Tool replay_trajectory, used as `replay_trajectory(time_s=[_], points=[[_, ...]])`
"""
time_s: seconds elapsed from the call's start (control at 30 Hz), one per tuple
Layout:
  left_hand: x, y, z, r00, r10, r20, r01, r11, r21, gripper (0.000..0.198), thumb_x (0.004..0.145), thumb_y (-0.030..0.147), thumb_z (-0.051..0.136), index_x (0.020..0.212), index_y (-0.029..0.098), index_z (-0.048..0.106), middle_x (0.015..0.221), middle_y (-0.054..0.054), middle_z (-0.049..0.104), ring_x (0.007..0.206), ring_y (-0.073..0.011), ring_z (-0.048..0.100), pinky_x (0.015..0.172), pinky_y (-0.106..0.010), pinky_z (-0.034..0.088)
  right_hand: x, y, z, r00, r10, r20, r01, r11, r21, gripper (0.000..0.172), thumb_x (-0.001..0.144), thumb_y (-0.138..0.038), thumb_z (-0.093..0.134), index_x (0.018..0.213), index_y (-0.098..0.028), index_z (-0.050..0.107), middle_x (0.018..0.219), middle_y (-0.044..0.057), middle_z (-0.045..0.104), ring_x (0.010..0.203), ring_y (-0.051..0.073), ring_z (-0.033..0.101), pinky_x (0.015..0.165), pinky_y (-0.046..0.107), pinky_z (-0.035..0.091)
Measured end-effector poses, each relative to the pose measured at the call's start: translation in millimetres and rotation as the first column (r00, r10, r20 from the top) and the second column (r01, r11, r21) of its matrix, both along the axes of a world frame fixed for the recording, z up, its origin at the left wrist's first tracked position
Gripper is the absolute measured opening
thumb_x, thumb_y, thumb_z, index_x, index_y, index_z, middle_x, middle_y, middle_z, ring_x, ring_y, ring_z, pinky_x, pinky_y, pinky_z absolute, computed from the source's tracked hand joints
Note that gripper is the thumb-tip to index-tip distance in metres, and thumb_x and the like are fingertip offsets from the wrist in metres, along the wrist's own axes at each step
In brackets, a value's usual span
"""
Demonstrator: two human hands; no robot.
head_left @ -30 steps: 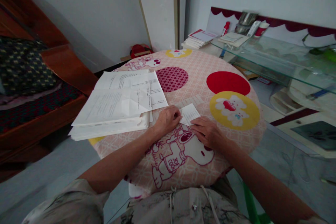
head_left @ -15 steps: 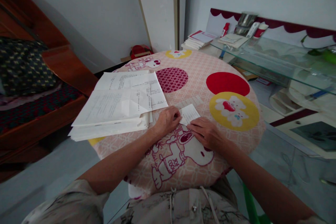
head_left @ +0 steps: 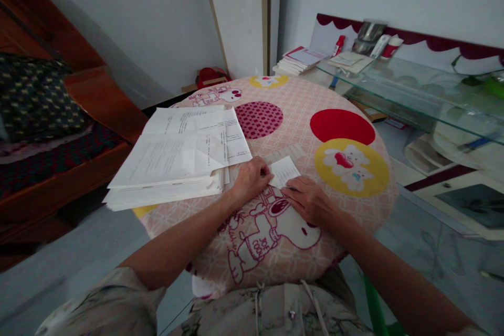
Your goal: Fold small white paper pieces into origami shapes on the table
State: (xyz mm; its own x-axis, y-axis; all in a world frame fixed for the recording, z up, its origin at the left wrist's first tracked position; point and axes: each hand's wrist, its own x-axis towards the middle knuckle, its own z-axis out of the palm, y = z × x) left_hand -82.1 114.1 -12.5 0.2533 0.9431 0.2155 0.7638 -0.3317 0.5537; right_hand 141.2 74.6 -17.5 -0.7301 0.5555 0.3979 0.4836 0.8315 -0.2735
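- I am bringing both hands to a small white rectangle of printed paper (head_left: 285, 169), which is lying on the round table's pink patterned tablecloth (head_left: 293, 114), in front of me and to the right of a thick, uneven stack of white printed sheets (head_left: 157, 160).
- My left hand (head_left: 252, 177) is closing thumb and fingertips on the paper's left corner, apparently pinching it.
- My right hand (head_left: 309, 197) is laying its bent fingers along the near right edge; whether the thumb is gripping underneath, I cannot tell.
- The paper is looking folded, but its layers are showing too small to count.
- I am judging it very light, limp as a single sheet and a little stiffer where doubled, easily creasing or tearing under a hard tug.
- The soft cloth is probably giving slightly under pressure, so flat fingertips are suiting the edges best, with a light pinch at the corners; its smooth face is likely sliding if barely touched.
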Motion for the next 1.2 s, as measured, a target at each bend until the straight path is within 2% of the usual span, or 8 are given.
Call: replay_trajectory(time_s=[0.2,0.43,0.6,0.73,0.83,0.93,1.07,1.2], points=[[0.7,1.8,-0.6,1.000,0.009,-0.022,-0.008,1.000,0.007,0.011,0.076,0.018,0.067,0.069,0.017,0.059,0.074,-0.001,0.058,0.069,-0.0137,0.055,0.067,-0.027,0.046,-0.3,-1.1,-1.0,1.000,-0.006,-0.018,0.005,1.000,-0.017,0.024,0.098,-0.022,0.048,0.111,-0.016,0.067,0.105,0.013,0.065,0.103,0.027,0.057,0.089,0.045,0.050],[2.3,1.4,1.5,0.999,0.017,-0.040,-0.018,1.000,-0.003,0.010,0.076,0.018,0.067,0.068,0.016,0.060,0.074,-0.001,0.059,0.068,-0.0139,0.055,0.066,-0.027,0.045,-4.7,1.6,3.7,0.999,0.006,0.039,-0.007,1.000,0.021,0.019,0.095,-0.018,0.052,0.103,-0.017,0.070,0.128,0.014,0.065,0.102,0.027,0.058,0.089,0.048,0.049],[3.4,0.4,3.9,0.998,0.042,-0.047,-0.043,0.999,-0.025,0.010,0.077,0.016,0.066,0.069,0.016,0.061,0.072,-0.001,0.058,0.067,-0.0139,0.055,0.065,-0.027,0.044,-12.0,18.1,12.6,0.991,0.064,0.121,-0.069,0.997,0.034,0.021,0.095,-0.020,0.054,0.081,-0.016,0.069,0.118,0.013,0.071,0.088,0.025,0.058,0.082,0.045,0.051],[2.7,0.9,2.6,0.999,0.026,-0.041,-0.027,0.999,-0.022,0.010,0.078,0.016,0.065,0.070,0.016,0.061,0.073,-0.001,0.058,0.068,-0.0144,0.055,0.066,-0.027,0.045,-12.9,26.7,13.2,0.989,0.110,0.098,-0.110,0.994,-0.004,0.019,0.093,-0.021,0.057,0.079,-0.016,0.069,0.114,0.013,0.072,0.087,0.024,0.058,0.081,0.042,0.051],[0.6,-0.5,0.5,0.999,-0.042,-0.027,0.044,0.995,0.085,0.004,0.080,0.012,0.063,0.078,0.015,0.062,0.082,-0.005,0.061,0.077,-0.0167,0.058,0.073,-0.029,0.048,-11.7,28.0,11.1,0.989,0.116,0.088,-0.115,0.993,-0.019,0.018,0.093,-0.020,0.057,0.079,-0.017,0.069,0.116,0.013,0.072,0.089,0.023,0.059,0.083,0.042,0.049],[-1.8,-7.0,-0.6,0.973,-0.190,-0.129,0.213,0.957,0.197,0.013,0.085,0.007,0.055,0.084,0.015,0.065,0.089,-0.008,0.064,0.088,-0.0192,0.059,0.082,-0.031,0.048,-11.2,28.6,10.8,0.988,0.118,0.096,-0.115,0.993,-0.037,0.019,0.093,-0.019,0.059,0.077,-0.017,0.068,0.113,0.011,0.073,0.086,0.022,0.058,0.083,0.041,0.048],[-5.6,-23.6,-0.6,0.873,-0.365,-0.325,0.434,0.883,0.175,0.019,0.093,0.011,0.049,0.097,0.013,0.067,0.093,-0.009,0.067,0.089,-0.0193,0.060,0.083,-0.032,0.050,-11.1,29.1,13.2,0.987,0.111,0.119,-0.104,0.993,-0.060,0.018,0.091,-0.018,0.061,0.075,-0.018,0.068,0.102,0.009,0.075,0.082,0.021,0.057,0.080,0.039,0.047],[-10.6,-40.9,2.1,0.824,-0.351,-0.445,0.446,0.885,0.129,0.021,0.096,0.014,0.049,0.109,0.011,0.065,0.102,-0.010,0.067,0.096,-0.0214,0.060,0.087,-0.033,0.052,-10.2,28.7,12.0,0.988,0.125,0.089,-0.120,0.991,-0.056,0.018,0.092,-0.018,0.059,0.077,-0.017,0.070,0.115,0.011,0.073,0.090,0.022,0.061,0.086,0.041,0.047]])
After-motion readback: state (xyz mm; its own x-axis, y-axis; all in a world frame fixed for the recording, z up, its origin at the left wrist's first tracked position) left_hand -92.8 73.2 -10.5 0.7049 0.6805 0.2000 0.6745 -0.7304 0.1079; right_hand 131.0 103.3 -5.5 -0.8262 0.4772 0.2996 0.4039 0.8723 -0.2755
